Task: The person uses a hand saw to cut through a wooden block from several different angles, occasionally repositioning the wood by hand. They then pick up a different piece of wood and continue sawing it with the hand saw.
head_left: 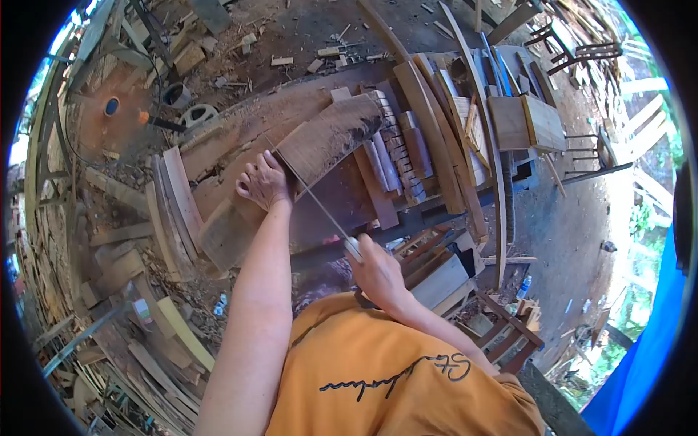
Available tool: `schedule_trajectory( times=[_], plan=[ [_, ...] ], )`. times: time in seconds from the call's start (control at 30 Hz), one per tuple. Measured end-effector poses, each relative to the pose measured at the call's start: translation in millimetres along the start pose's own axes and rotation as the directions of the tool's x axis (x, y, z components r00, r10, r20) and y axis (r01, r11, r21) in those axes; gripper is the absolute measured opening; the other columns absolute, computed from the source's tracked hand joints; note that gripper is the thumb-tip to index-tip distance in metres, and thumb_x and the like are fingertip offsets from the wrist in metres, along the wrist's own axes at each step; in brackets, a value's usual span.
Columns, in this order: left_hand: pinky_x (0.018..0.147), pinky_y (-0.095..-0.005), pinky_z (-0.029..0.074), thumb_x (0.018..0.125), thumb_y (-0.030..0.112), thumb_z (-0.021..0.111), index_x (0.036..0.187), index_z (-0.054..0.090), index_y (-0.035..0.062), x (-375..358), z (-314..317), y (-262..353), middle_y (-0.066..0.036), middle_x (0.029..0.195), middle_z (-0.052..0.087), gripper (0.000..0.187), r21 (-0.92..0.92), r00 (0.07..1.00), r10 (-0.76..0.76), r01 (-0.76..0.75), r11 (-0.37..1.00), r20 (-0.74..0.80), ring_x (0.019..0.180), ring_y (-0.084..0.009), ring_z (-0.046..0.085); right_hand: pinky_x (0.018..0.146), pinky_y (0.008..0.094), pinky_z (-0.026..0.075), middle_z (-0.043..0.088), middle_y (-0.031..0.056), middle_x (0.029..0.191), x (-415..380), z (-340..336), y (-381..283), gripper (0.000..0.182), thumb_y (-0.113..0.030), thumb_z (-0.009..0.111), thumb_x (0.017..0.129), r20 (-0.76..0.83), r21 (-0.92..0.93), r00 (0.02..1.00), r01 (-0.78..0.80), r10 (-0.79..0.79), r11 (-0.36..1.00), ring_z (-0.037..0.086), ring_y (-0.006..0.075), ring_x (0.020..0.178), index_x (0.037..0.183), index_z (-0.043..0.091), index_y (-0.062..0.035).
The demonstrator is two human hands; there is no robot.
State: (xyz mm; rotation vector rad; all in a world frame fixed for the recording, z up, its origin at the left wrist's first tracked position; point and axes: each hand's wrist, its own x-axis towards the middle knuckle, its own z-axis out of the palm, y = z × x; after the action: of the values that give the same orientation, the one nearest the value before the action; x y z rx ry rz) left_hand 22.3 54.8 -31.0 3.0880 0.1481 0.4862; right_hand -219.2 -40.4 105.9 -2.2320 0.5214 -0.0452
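A thick, rough-edged wooden plank (331,138) lies slantwise over the workbench, its near part (231,232) reaching down to the left. My left hand (265,182) presses on the plank with bent fingers curled at its far edge. In my right hand (378,272), closed around a pale handle, is a handsaw (323,207) seen nearly edge-on. Its thin blade crosses the plank just right of my left hand, and its far end shows past my thumb. How deep the blade sits in the wood cannot be made out.
Long boards (429,131) and offcuts are piled on the bench's right side. Curved planks (174,196) lean at the left. A power tool with an orange part (161,122) lies near a pale wheel (198,116). Wooden chairs (596,156) stand at the right; scraps litter the ground.
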Motion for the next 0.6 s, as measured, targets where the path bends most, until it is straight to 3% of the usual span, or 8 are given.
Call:
schedule_trajectory(
  times=[0.1,0.13,0.2,0.27,0.37,0.43,0.53,0.6],
  plan=[
    [0.092,-0.0471,0.033,0.098,0.043,0.044,0.088,0.067,0.0208,0,-12,2,-0.005,0.086,0.061,0.033,0.003,0.999,0.040,-0.040,0.999,-0.012,0.091,-0.0251,0.056,0.061,0.0520,0.051,0.063,0.0230,0.081,-14,-2,10,0.021,-0.020,0.060,0.092,0.035,-0.039,0.995,-0.088,0.089,0.995,0.063,0.0437,0.073,0.100,0.048,-0.0057],
    [0.093,-0.0482,0.032,0.098,0.042,0.045,0.087,0.066,0.0206,0,-10,1,-0.005,0.086,0.061,0.032,-0.003,0.999,0.048,-0.048,0.999,-0.020,0.091,-0.0254,0.056,0.065,0.0532,0.049,0.065,0.0237,0.084,9,9,5,0.022,-0.022,0.060,0.092,0.034,0.002,0.992,-0.121,0.121,0.993,0.063,0.0452,0.077,0.098,0.048,-0.0053],
    [0.094,-0.0484,0.032,0.098,0.042,0.045,0.087,0.066,0.0206,-5,6,-8,-0.005,0.086,0.061,0.032,-0.012,0.998,0.054,-0.055,0.998,-0.033,0.092,-0.0255,0.056,0.067,0.0547,0.049,0.064,0.0257,0.083,77,57,10,0.023,-0.023,0.060,0.092,0.011,0.058,1.000,0.009,-0.010,0.998,0.063,0.0471,0.078,0.098,0.048,-0.0045],
    [0.095,-0.0486,0.032,0.099,0.042,0.044,0.087,0.066,0.0205,8,1,-3,-0.005,0.086,0.061,0.032,-0.038,0.995,0.056,-0.059,0.998,-0.083,0.092,-0.0256,0.057,0.068,0.0563,0.048,0.063,0.0271,0.081,104,56,-13,0.023,-0.023,0.060,0.092,0.080,-0.011,0.995,-0.058,0.059,0.998,0.062,0.0487,0.078,0.098,0.047,-0.0044],
    [0.096,-0.0491,0.032,0.099,0.041,0.044,0.089,0.067,0.0207,-1,-13,8,-0.005,0.089,0.062,0.032,-0.056,0.996,-0.083,0.081,0.995,-0.037,0.095,-0.0256,0.057,0.062,0.0530,0.052,0.062,0.0260,0.079,91,52,-5,0.024,-0.018,0.060,0.090,-0.028,-0.016,0.997,0.073,-0.073,0.997,0.064,0.0459,0.072,0.104,0.046,-0.0051],
    [0.097,-0.0491,0.032,0.098,0.041,0.044,0.089,0.068,0.0203,1,-20,4,-0.005,0.091,0.063,0.032,-0.116,0.998,0.052,-0.046,0.992,0.046,0.096,-0.0253,0.057,0.062,0.0531,0.052,0.062,0.0262,0.080,73,48,-14,0.025,-0.021,0.060,0.092,-0.020,0.004,1.000,0.012,-0.012,1.000,0.064,0.0457,0.073,0.105,0.045,-0.0052],
    [0.099,-0.0490,0.031,0.098,0.040,0.046,0.088,0.069,0.0198,-1,-13,3,-0.005,0.092,0.063,0.031,-0.074,0.995,0.074,-0.079,0.994,-0.070,0.096,-0.0245,0.057,0.061,0.0518,0.052,0.063,0.0250,0.081,23,16,-20,0.024,-0.021,0.062,0.092,0.004,-0.036,0.999,-0.040,0.040,0.999,0.063,0.0449,0.073,0.102,0.047,-0.0043],
    [0.099,-0.0491,0.031,0.097,0.039,0.048,0.086,0.069,0.0194,-3,-17,6,-0.005,0.091,0.063,0.031,-0.094,0.997,0.057,-0.061,0.994,-0.047,0.097,-0.0243,0.057,0.061,0.0513,0.051,0.063,0.0245,0.081,-14,14,2,0.024,-0.020,0.062,0.092,0.005,-0.056,1.000,-0.030,0.030,0.998,0.063,0.0446,0.073,0.101,0.047,-0.0037]
  ],
)
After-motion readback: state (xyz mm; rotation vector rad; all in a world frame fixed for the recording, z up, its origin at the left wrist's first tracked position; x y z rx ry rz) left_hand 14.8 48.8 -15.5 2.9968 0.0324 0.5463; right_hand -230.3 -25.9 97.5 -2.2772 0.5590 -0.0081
